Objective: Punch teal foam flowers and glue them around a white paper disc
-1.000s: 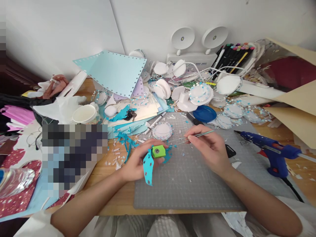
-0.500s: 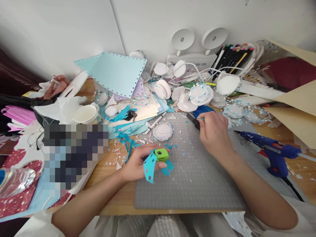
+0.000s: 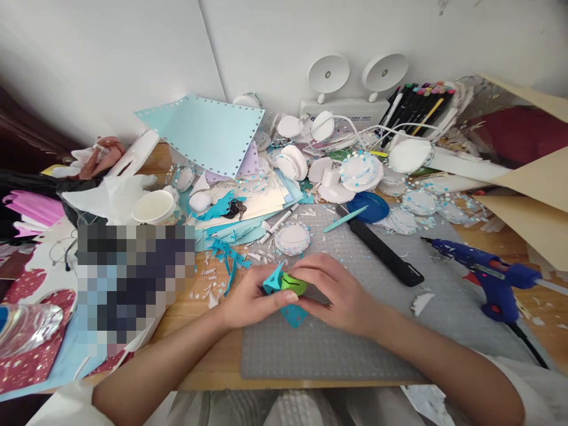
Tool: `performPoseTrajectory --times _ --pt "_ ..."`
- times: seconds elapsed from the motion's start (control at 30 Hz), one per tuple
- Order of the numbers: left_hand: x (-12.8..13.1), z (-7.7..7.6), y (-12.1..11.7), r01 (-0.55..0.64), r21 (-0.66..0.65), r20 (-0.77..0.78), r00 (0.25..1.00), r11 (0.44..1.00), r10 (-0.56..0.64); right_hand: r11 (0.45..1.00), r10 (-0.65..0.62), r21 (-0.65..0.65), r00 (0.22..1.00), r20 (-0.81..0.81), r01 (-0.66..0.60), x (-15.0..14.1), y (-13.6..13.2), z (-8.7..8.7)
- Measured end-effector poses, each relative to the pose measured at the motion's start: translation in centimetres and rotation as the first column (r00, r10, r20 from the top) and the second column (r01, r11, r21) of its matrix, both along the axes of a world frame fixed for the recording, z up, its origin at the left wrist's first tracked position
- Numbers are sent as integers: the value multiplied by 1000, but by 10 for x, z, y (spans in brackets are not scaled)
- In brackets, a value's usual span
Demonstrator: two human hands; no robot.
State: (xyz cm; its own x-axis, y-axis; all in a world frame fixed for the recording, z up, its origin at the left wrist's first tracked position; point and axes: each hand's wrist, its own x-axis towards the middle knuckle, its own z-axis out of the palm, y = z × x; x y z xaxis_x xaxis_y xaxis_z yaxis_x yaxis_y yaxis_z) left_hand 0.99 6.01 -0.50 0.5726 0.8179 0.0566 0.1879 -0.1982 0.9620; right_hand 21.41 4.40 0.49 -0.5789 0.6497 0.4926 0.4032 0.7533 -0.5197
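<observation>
Clasps a small green punch [image 3: 293, 285] in the left grip [image 3: 252, 299], with the thumb across its near side. Pinches the same punch from the right with the right grip [image 3: 339, 293]. Holds bright blue paper [image 3: 295, 315] with flower-shaped holes at the punch, poking out above and below the left thumb. Hovers with both grips over the gray cutting mat [image 3: 346, 358] on the table [image 3: 199, 378].

Just beyond the 2 grips, has 1 white disc [image 3: 291, 238] with a beaded edge. Beyond the right grip, has pale teal tweezers [image 3: 345, 219] by a blue dish [image 3: 370, 208], and a black-handled tool [image 3: 386, 251] slanting nearer. To the right of the right grip, has a blue glue gun [image 3: 492, 269]. Far beyond both grips, has a white lamp unit [image 3: 344, 109] with 2 round heads and dark lettering too small to read.
</observation>
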Motion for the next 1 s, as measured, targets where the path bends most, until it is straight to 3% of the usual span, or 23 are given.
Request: performPoseTrajectory --times 0.13,0.23,0.3,0.4,0.53,0.6,0.67,0.73,0.87,1.0 --pt "-1 0 1 57 35 6 998 998 -57 992 -52 -124 986 -160 32 0 1 -1" --pt "0 2 1 6 -23 -6 1000 1000 -6 946 -125 -324 949 -290 26 2 1 2" --pt "1 5 0 -23 -92 -2 1000 995 23 859 -205 -512 896 -394 -29 3 3 3" --pt "2 8 0 -44 -179 10 999 983 47 672 -320 -707 776 -544 -218 5 7 3" --pt "3 6 0 -110 -212 1 994 971 113 444 -413 -766 652 -636 -465 7 12 5" --pt "3 4 0 -141 -220 7 989 965 146 377 -430 -765 632 -644 -523 6 13 7" --pt "4 4 0 -164 -224 13 985 961 171 356 -417 -765 641 -644 -537 6 12 8" --pt "5 5 1 -177 -209 16 983 962 184 373 -379 -789 696 -610 -488 5 10 7" --pt "4 3 1 -153 -164 12 988 975 157 421 -297 -875 875 -383 -241 2 6 5" --pt "2 -1 0 -86 -159 0 996 983 87 384 -264 -902 912 -313 -198 -2 4 5"
